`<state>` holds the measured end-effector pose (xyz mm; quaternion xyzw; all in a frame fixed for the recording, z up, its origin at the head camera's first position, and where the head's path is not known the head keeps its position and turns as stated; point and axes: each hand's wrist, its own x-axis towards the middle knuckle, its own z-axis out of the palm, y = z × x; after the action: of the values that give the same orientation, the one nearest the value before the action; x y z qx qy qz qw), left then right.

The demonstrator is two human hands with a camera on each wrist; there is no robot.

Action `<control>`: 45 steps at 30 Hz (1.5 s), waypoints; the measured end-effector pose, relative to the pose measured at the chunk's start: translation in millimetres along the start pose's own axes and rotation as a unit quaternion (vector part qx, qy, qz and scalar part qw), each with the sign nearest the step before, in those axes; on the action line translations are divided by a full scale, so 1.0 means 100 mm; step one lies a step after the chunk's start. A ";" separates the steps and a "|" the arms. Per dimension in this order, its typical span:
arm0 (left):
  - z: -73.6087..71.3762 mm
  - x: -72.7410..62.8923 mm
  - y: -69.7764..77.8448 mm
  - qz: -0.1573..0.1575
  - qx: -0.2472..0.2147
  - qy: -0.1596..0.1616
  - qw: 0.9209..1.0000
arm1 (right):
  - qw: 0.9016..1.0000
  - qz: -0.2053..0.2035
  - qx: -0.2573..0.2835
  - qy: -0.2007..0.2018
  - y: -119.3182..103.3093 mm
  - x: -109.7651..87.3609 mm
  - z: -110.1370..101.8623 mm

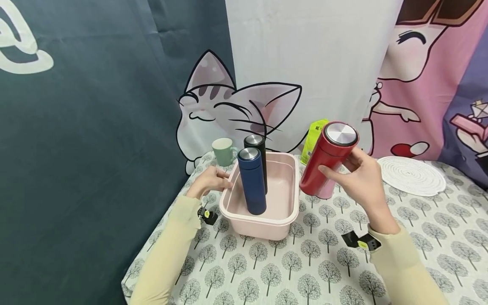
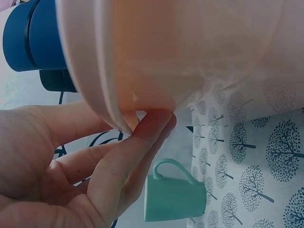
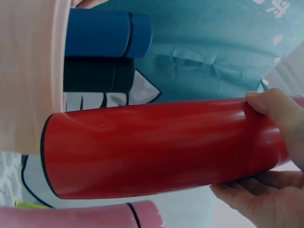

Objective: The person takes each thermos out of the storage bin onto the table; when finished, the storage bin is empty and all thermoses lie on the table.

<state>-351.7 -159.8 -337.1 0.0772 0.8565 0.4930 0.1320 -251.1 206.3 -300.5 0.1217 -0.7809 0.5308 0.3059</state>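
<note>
My right hand (image 1: 360, 178) grips a red thermos bottle (image 1: 328, 159) with a silver lid, thumb on the near side and fingers behind. The bottle tilts a little, its base just right of the pink plastic basin (image 1: 282, 218). With my left hand (image 1: 211, 183) I pinch the basin's left rim; in the left wrist view the thumb and fingers close on the lip (image 2: 102, 71). Inside the basin a blue thermos (image 1: 252, 182) stands upright, and a black thermos (image 1: 256, 142) stands behind it. A pink thermos (image 3: 95, 216) is on the table, partly hidden by the red one.
A green mug (image 1: 224, 151) stands behind the basin at the left. At the back right are a yellow-green packet (image 1: 314, 137) and a white round woven mat (image 1: 411, 176). A tree-print cloth (image 1: 244, 271) covers the table; printed curtains hang behind it.
</note>
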 end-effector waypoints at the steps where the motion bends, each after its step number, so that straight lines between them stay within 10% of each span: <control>1: 0.00 0.00 0.00 0.000 0.000 -0.001 1.000 | 1.000 0.000 -0.004 0.000 0.02 -0.01 -0.01; 45: 0.00 0.02 -0.01 0.008 0.000 0.001 1.000 | 0.978 0.121 -0.167 -0.038 0.79 -0.07 -0.39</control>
<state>-353.8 -160.2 -338.1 0.0833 0.8561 0.4941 0.1269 -272.4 272.9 -355.1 -0.0066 -0.8785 0.4212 0.2254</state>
